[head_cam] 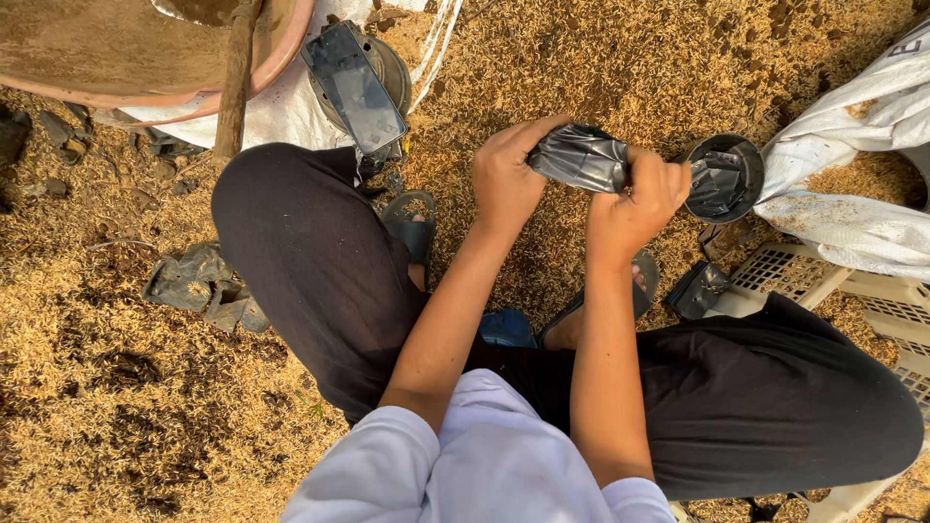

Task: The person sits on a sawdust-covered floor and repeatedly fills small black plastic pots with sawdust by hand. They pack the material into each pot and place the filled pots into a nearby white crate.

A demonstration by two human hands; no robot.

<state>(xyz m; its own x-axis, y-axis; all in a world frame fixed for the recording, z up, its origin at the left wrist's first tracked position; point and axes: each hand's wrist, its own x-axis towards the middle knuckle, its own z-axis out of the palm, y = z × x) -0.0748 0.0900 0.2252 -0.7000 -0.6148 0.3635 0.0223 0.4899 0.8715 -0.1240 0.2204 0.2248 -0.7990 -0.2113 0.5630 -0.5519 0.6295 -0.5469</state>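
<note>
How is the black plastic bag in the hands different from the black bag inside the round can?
The black bag in the hands is rolled into a bundle, held above the ground by the left hand and right hand. The bag in the round can lines the can and nobody touches it. Both are black, shiny, wrinkled plastic.

L grip (506,179) clenched, R grip (639,199) clenched
</note>
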